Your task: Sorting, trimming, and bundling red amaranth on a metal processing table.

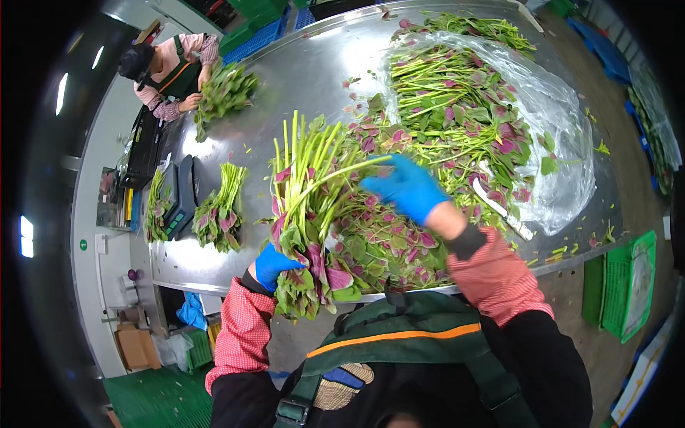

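My left hand [274, 267], in a blue glove, grips a large bunch of red-and-green amaranth [313, 214] by its leafy lower part. The pale cut stems point away from me, and the leaves hang over the table's near edge. My right hand [409, 187], also blue-gloved and slightly blurred, is right of the bunch with thumb and forefinger apart. One slanting stem [348, 172] reaches its fingertips. Beneath that hand spreads a pile of loose amaranth leaves [396, 241]. A knife with a pale curved blade [489, 198] lies right of my right hand.
More amaranth [444, 91] lies on clear plastic sheeting [562, 139] across the steel table [316, 69]. A small bunch [220, 208] stands near a dark scale [182, 195], another [156, 208] beyond it. A co-worker [171, 75] handles greens at far left. Green crates [629, 286] sit lower right.
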The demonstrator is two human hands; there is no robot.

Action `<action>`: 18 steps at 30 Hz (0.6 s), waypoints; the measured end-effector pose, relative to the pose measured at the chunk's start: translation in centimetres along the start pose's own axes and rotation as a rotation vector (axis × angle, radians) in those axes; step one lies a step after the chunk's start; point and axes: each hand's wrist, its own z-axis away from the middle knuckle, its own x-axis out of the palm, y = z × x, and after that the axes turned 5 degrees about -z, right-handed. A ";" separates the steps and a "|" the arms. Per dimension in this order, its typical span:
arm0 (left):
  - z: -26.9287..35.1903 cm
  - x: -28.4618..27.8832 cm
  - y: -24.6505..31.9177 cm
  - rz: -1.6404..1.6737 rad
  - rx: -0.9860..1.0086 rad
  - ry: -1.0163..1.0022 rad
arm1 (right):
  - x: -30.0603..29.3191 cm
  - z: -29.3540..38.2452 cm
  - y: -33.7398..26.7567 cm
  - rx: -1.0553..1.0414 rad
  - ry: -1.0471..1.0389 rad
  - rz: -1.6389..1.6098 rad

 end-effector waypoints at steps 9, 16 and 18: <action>0.5 1.3 0.3 0.144 0.038 -0.309 | -5.8 -3.1 6.2 0.158 0.005 -0.784; -0.7 -0.6 -2.2 -0.481 0.331 0.013 | 2.5 -0.9 4.0 0.235 -0.523 -0.684; -0.3 2.5 2.9 -0.338 0.145 -0.107 | 2.3 0.0 5.3 0.061 -0.378 -1.020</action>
